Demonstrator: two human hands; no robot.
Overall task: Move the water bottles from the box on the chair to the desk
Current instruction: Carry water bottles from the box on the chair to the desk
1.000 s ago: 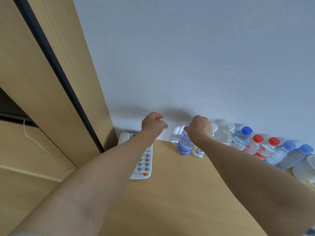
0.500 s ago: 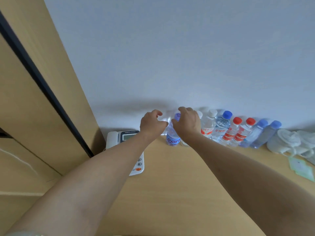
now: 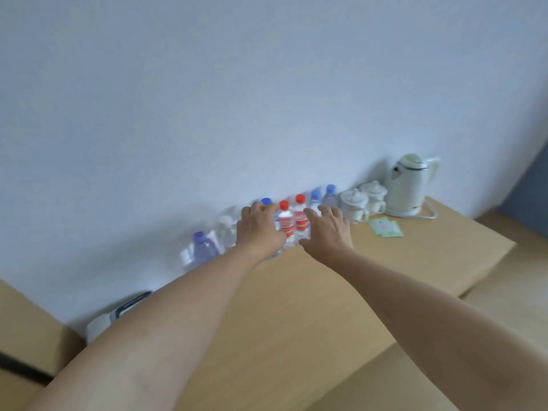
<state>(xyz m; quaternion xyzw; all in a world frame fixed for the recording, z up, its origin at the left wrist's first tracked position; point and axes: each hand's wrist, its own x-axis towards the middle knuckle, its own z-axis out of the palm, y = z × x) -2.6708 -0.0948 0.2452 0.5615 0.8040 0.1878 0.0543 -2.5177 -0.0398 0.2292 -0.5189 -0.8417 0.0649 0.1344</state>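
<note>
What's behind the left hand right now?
The left hand covers part of the row of bottles along the wall. A blue cap shows above its fingers; that bottle's body is hidden.

Desk: light tan wood grain. Wall: plain pale blue-grey. Two red-capped bottles: clear, red-and-white labels. Blue-capped bottles at right of row: clear, bluish tint. Bottle at left end: violet-blue, blurred. Kettle: off-white, dark band near lid. Two lidded cups: white. Packets: pale green, white mark. Telephone: white, dark screen panel. Panel at right edge: slate blue.
</note>
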